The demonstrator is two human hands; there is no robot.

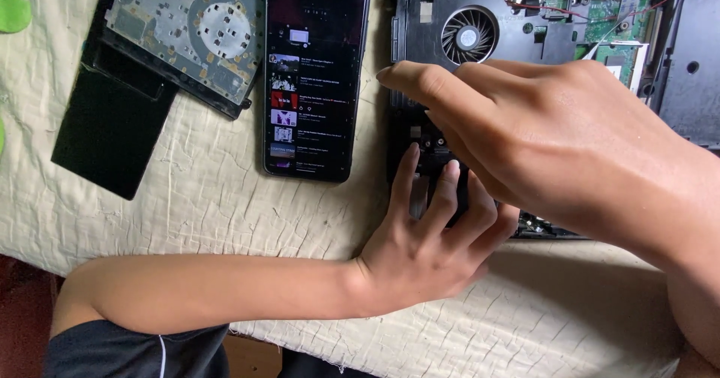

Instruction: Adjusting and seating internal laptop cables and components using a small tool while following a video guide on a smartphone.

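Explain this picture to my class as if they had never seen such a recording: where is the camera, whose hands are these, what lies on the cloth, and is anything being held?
There is one picture, taken by a camera worn on a person's head and looking down at their own two bare hands. No machine is doing the work.

The surface is a cream, wrinkled cloth. On it lies an opened laptop base, with its round cooling fan and green circuit board showing. Beside it lies a smartphone with its screen lit, then a flat metal-topped drive and a black panel.

The left hand rests with its fingers on the laptop's near edge. The right hand reaches across above it, fingers bent down to the same spot. Whether either grips a small part cannot be seen.
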